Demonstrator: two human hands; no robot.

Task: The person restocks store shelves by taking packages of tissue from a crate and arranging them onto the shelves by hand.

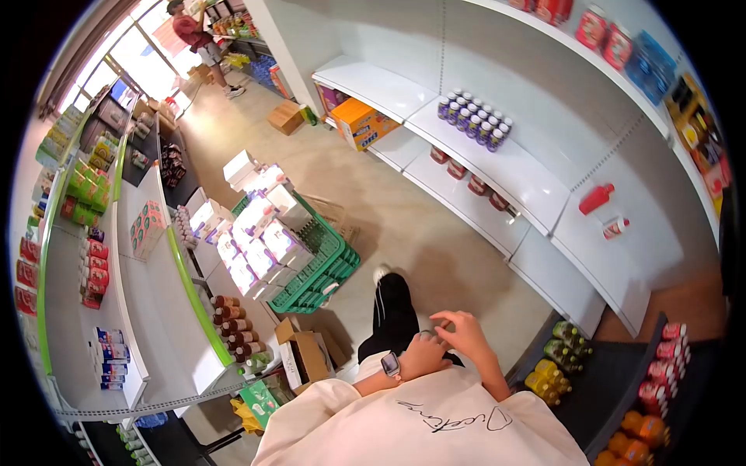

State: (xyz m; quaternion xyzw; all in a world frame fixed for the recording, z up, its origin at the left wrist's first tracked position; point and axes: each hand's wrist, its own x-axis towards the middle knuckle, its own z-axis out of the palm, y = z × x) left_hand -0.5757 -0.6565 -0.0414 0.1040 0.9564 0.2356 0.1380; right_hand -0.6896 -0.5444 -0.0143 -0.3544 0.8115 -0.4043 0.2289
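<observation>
My left hand (423,354), with a smartwatch (391,364) on its wrist, is in front of my light shirt (435,423). Its fingers are mostly hidden, so how far they are curled cannot be made out. Just to its right, my right hand (464,332) is raised with bent fingers apart and nothing between them. The two hands are close together and seem to overlap; whether they touch is unclear. Ahead and to the left of them, a green plastic crate (318,268) stands on the floor beside a stack of white cartons (268,241).
White shelving (536,186) on the right holds purple-capped bottles (475,120) and reddish jars (466,177). Two red containers lie on a lower shelf. An open cardboard box (307,357) sits near the left shelves (163,303). Far back, a person (198,39) stands by other shelves.
</observation>
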